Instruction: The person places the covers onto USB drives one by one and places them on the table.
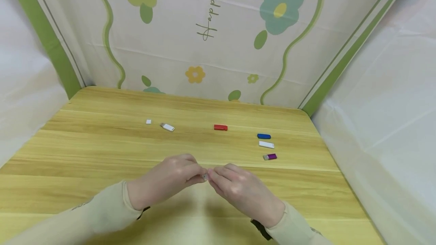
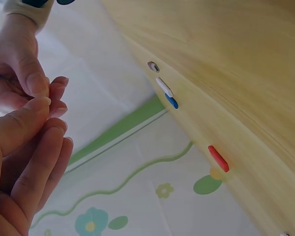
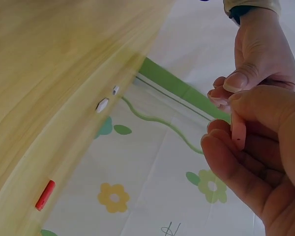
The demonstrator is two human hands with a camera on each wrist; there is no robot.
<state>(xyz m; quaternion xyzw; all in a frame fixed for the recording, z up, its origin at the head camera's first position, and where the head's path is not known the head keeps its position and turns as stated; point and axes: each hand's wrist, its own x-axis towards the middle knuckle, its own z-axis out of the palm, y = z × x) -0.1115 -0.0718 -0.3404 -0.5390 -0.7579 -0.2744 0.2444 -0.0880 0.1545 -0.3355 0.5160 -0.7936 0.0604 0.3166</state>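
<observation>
Both hands meet over the near part of the table. My right hand [image 1: 240,188] pinches a small pink USB stick [image 3: 239,133] between thumb and fingers; its pink end with a tiny hole shows in the right wrist view. My left hand [image 1: 173,175] pinches at the stick's other end, fingertips against those of the right. A pale bit of the stick [image 1: 205,176] peeks out between the hands in the head view. The fingers hide the rest, including whether a cap is on it. In the left wrist view the fingers cover the stick.
Farther back on the wooden table [image 1: 112,143] lie a small white cap [image 1: 148,121], an uncapped white USB stick [image 1: 168,127] and a red one [image 1: 220,127]. At the right are a blue stick [image 1: 263,136], another white one [image 1: 266,144] and a purple one [image 1: 271,157]. Cloth [image 1: 163,56] hangs behind.
</observation>
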